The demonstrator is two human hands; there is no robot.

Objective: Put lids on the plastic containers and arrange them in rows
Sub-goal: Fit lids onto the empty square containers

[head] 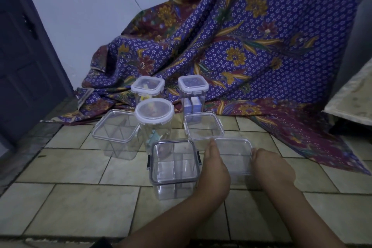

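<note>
Several clear plastic containers stand on the tiled floor. My left hand [215, 164] and my right hand [270, 164] grip the two sides of a clear square container [234, 154] at the front right. Left of it stands a divided container with dark latches [174, 165]. Behind are a lidded square container [203, 126], a divided container [116, 129] and a tall round jar with a white lid [154, 115]. At the back stand two tall square jars with white-rimmed lids, the left jar [147, 86] and the right jar [193, 86].
A purple flowered cloth [251, 46] drapes down behind the jars and along the right. A dark door [24, 56] is at the left, a pale mat edge [350, 100] at the right. Bare tiles [80, 207] lie in front.
</note>
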